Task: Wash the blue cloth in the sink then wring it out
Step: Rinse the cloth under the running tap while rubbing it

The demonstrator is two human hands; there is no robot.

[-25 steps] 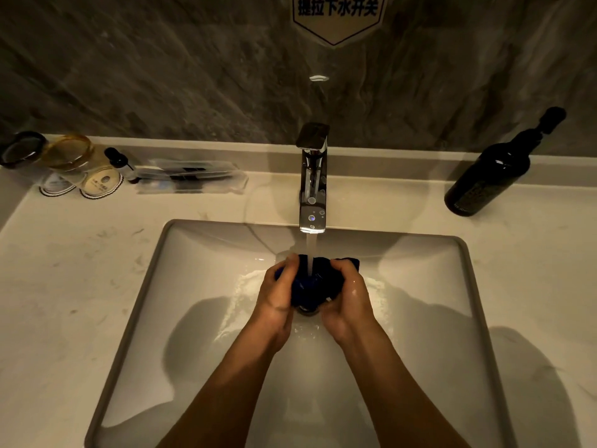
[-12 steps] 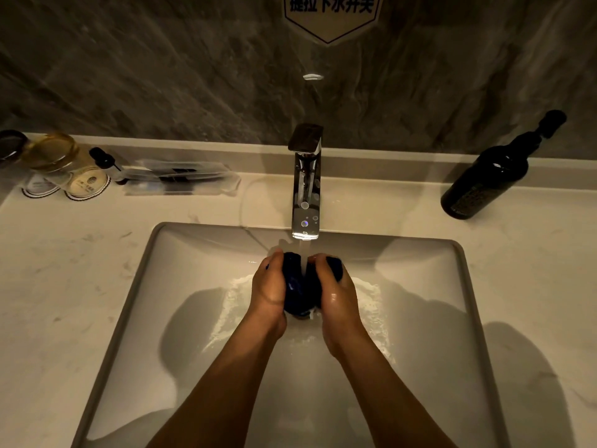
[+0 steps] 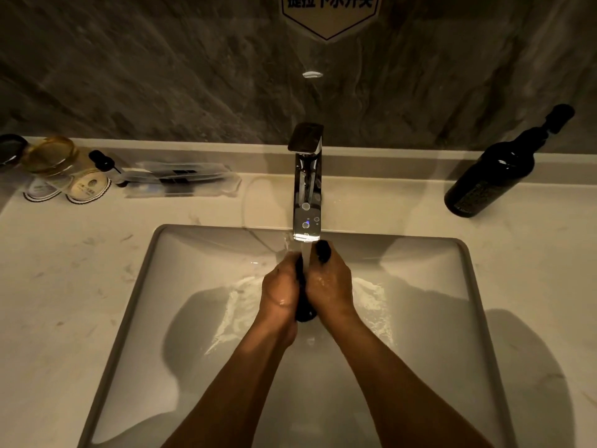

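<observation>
My left hand (image 3: 280, 291) and my right hand (image 3: 329, 281) press together over the white sink (image 3: 135, 305), just under the chrome tap (image 3: 307, 189). Both are closed around the dark blue cloth (image 3: 305, 310), which is squeezed into a narrow wad between my palms. Only its lower end and a bit above my right fingers show; the rest is hidden. Water runs from the spout onto the cloth and my hands, and it splashes white on the basin floor on both sides.
A dark pump bottle (image 3: 491, 176) stands on the counter at the right. At the back left are glasses (image 3: 51, 156), round coasters (image 3: 87, 189) and wrapped toiletries (image 3: 181, 179). A marble wall rises behind the tap.
My hands have closed in toward each other, squeezing the cloth into a tighter wad, so less blue shows. The water keeps running.
</observation>
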